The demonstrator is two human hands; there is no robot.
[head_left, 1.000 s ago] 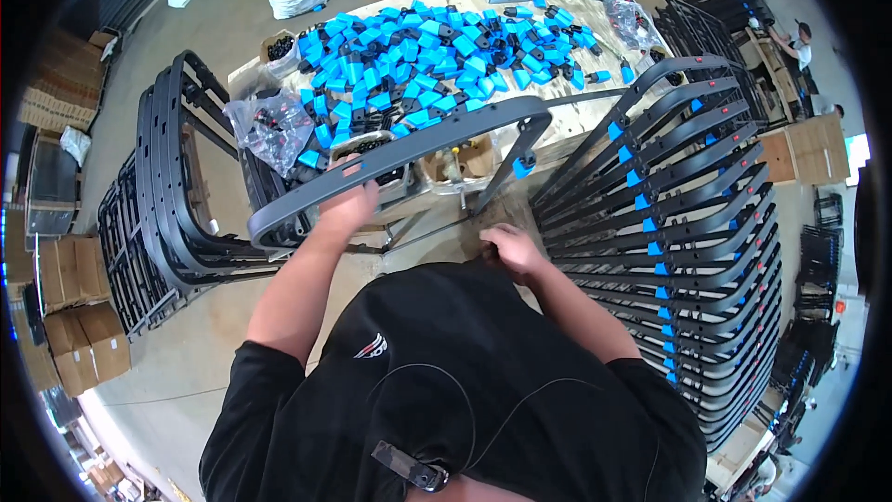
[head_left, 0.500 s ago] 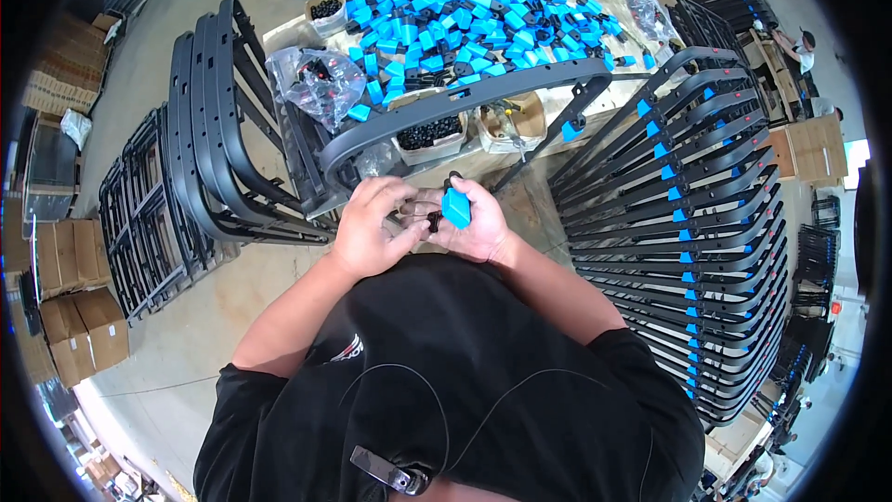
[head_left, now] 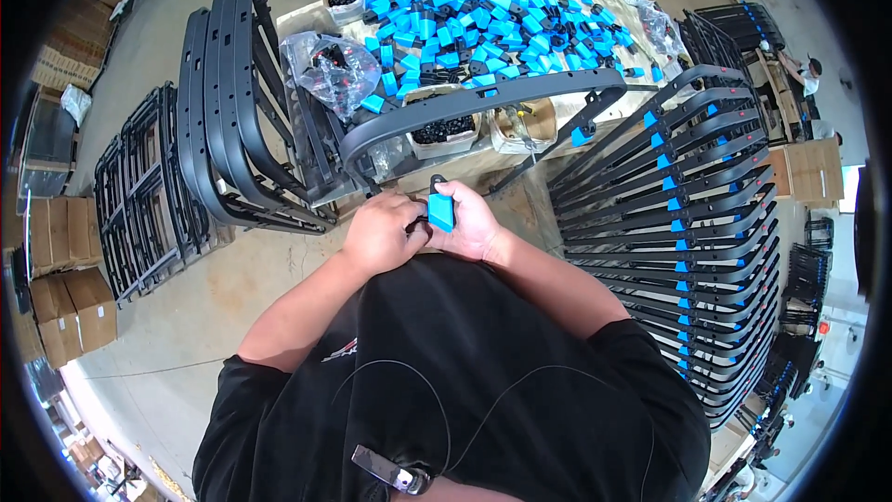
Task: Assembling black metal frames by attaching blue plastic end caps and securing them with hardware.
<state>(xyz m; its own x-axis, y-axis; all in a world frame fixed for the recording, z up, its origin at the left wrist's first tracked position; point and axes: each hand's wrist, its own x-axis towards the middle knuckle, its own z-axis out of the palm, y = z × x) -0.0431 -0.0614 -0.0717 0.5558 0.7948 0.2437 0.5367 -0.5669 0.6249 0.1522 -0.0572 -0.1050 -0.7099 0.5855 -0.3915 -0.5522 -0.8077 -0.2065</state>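
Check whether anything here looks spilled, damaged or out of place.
Nothing looks plainly damaged. Slightly odd: the heap of blue pieces lies loose on the table, while small black parts sit in open boxes. It could be deliberate. The blue piece in the right hand shows no visible break.

Two hands counted: left [head_left: 379, 231], right [head_left: 472, 228]. One blue-and-black piece [head_left: 441, 211] is held in the right. Beyond the hands, three boxes of black parts [head_left: 448, 145] and one curved frame [head_left: 483, 95] are seen; loose blue pieces [head_left: 426, 28] there and stacked frames [head_left: 720, 223] rightward cannot be exactly counted.
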